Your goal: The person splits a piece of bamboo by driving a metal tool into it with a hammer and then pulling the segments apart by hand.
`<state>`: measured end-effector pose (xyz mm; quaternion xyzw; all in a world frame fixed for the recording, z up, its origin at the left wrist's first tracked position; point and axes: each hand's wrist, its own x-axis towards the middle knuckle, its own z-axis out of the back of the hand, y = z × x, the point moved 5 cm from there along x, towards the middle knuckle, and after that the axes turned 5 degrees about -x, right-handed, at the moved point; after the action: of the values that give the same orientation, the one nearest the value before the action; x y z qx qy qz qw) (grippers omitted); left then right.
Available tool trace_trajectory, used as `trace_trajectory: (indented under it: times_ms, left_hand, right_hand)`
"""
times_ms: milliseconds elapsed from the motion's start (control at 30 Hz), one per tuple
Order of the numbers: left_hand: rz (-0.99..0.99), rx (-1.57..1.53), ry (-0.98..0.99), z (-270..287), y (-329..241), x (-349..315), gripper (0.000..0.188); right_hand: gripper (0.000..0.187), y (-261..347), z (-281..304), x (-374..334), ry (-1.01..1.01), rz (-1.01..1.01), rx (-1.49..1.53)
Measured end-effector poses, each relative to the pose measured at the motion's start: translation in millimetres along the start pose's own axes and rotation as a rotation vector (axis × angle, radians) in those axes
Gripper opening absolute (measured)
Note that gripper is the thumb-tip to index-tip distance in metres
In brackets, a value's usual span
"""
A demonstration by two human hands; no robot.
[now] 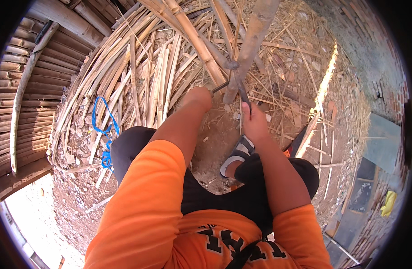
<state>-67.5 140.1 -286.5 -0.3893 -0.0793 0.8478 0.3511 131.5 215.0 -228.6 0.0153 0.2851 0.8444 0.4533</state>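
A thick bamboo pole (253, 38) stands tilted in front of me, its lower end near the ground. A curved blade tool (235, 85) crosses the pole's lower end, with a handle on each side. My left hand (198, 97) is closed on the left handle. My right hand (253, 119) grips the right handle, just below the pole. Both forearms reach out over my knees, and my sandalled foot (235, 157) rests on the dirt below my right hand.
Split bamboo strips (147, 76) lie in a fan to the left. A blue cord (103, 130) lies among them. Stacked bamboo poles (31, 89) fill the far left. Straw and chips cover the dirt. A brick wall (376, 54) and a yellow cloth (387, 201) are at right.
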Motion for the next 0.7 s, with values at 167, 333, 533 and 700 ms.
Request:
trace_trajectory:
  times_ms: [167,333,533,700]
  left_hand:
    - [-0.031,0.067,-0.021,-25.0,3.7,15.6,0.03]
    - [-0.039,0.028,0.014,-14.0,1.9,9.9,0.03]
    - [0.01,0.053,-0.012,-29.3,9.2,16.6,0.028]
    - [-0.01,0.081,0.059,-24.5,7.7,15.4,0.03]
  right_hand:
    - [0.054,-12.6,-23.6,-5.4,0.118,-0.013,-0.098]
    - [0.055,24.0,19.0,-13.4,-0.08,0.027,0.156]
    - [0.052,-24.1,-12.8,-6.0,-0.064,-0.027,-0.013]
    - [0.05,12.7,25.0,-11.0,-0.159,-0.001,0.223]
